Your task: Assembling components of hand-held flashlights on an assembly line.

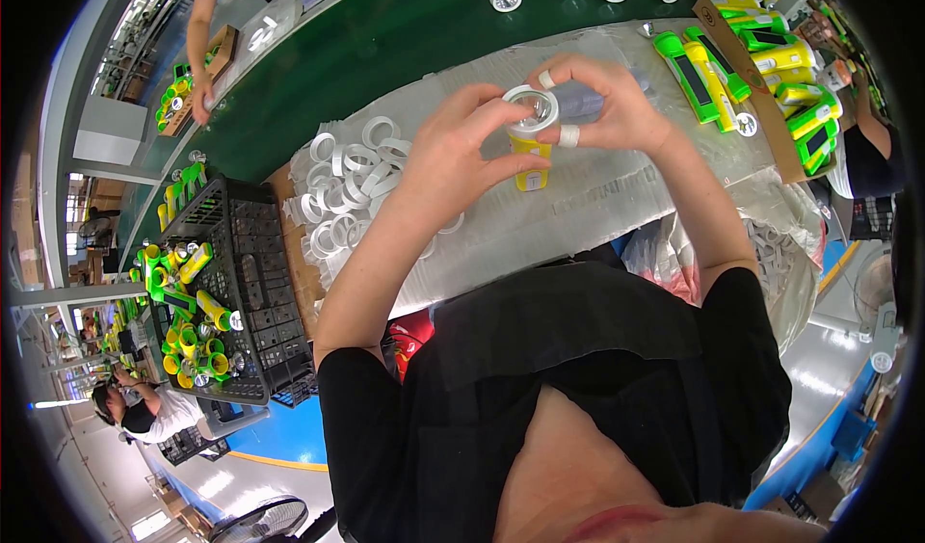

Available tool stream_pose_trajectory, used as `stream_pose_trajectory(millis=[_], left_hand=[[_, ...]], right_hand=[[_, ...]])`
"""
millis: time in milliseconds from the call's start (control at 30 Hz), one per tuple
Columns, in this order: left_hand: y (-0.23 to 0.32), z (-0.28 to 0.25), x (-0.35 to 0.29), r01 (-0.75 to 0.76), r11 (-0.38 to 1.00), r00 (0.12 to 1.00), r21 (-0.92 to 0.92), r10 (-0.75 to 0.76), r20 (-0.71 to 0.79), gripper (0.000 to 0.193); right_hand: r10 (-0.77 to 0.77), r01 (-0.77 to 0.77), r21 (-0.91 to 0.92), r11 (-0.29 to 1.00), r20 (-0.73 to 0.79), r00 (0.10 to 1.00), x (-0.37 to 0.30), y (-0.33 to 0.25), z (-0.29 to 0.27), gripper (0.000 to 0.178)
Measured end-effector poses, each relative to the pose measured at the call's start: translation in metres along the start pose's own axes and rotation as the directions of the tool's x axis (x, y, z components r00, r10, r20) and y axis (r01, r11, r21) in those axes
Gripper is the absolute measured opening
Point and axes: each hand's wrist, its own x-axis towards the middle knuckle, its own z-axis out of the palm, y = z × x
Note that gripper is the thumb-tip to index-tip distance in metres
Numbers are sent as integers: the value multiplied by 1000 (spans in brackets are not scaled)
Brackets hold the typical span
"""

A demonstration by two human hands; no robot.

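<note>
While both hands meet over the pale, sheet-covered workbench point(602, 191), head view shows one yellow cylindrical flashlight with a white ring head point(531, 170) between them, lens up, body below. Can't tell if its base touches the sheet. Left hand point(464, 140): fingers clamped on it, index at the ring's rim, thumb lower on the yellow body. Right hand point(612, 109): index and thumb spread around the ring, tips pinching its far and near edges; white tape bands point(568, 135) on both digits. Loose pile of white plastic rings point(358, 182) left of the hands, near the left forearm. Black plastic crate point(252, 278) further left, green and yellow flashlight parts point(188, 345) beside it. Right side: green-and-yellow flashlights point(692, 82) lying against a brown cardboard box point(747, 85) filled with more. Dark green belt point(318, 80) beyond the bench.
</note>
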Motion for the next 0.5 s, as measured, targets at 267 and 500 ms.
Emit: stream_pose_trajectory(millis=[267,500], left_hand=[[-2,37,7,172,968,985,-181,-172,18,39],[-4,38,8,142,965,990,-221,-141,22,37]], right_hand=[[238,-85,-258,962,647,724,60,-39,-39,33],[285,-35,-359,933,674,681,60,-34,-34,25]])
